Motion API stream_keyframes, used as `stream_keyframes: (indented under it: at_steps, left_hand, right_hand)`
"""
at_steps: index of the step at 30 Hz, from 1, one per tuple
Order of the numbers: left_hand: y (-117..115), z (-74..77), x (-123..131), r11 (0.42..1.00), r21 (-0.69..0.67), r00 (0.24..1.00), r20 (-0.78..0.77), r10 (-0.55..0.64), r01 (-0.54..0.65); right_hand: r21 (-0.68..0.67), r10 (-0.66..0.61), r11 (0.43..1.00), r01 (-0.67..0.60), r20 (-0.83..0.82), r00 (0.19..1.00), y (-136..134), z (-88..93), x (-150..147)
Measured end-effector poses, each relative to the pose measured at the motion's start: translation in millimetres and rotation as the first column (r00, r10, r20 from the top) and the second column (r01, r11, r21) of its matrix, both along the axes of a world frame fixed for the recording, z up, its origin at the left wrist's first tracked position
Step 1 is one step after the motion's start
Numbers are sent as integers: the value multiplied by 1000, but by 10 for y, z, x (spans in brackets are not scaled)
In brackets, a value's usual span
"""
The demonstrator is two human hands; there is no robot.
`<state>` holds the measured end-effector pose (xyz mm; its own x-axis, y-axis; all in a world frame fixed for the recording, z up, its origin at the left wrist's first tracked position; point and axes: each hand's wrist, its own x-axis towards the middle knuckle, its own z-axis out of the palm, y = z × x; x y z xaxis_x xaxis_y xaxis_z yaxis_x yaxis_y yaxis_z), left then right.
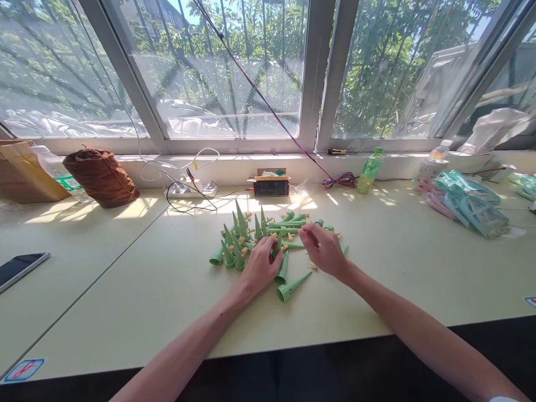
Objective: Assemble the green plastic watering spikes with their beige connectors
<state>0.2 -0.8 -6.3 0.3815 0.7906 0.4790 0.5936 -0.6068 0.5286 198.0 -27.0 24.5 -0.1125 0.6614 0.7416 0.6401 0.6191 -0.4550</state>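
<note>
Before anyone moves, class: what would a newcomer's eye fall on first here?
The cluster of pointed green plastic cones, some upright, others lying, in the middle of the pale yellow tabletop. Behind it, sunlit glass windows span the picture's top. A wrinkled brown fabric-like bundle sits at the left, below the windows.

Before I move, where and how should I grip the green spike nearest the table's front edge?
Probably grip the green spike by its wide collar, from the near side: it lies on its side, collar nearest, slim tip pointing away rightward.
</note>
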Motion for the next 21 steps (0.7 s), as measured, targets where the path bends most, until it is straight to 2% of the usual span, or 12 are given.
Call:
stream_keyframes:
  at_steps: [3, 5, 8, 10, 14, 17, 21]
  left_hand:
    - [0, 18, -2, 1000, 3, 1000, -18, 6, -6]
    - [-1, 25, -4, 1000, -10, 1000, -21, -4, 4]
    - [-8, 30, -5, 999, -43, 1000, -11, -25, 25]
    - [-16, 32, -6, 998, -60, 1000, -1, -29, 29]
    - [-33, 48, -3, 998, -60, 1000, 17, -3, 4]
    - [-46, 64, 2, 998, -60, 1000, 19, 5, -4]
    - [-56, 66, 6, 997, -73, 999, 26, 19, -17]
  right_hand:
    - [-136, -50, 988, 70, 150, 988, 148, 150, 134]
    - [-173, -90, 976, 136, 250, 964, 315, 232, 265]
    - [-235, -214, 921, 310, 360, 908, 644, 268, 469]
    - [-333, -180, 882, 334, 416, 891, 872, 225, 567]
    - [-407, -131, 847, 342, 463, 877, 1218, 49, 633]
    - [-441, -127, 817, 371, 490, 862, 1354, -59, 626]
    - [-469, -104, 801, 371, 502, 859, 1423, -106, 630]
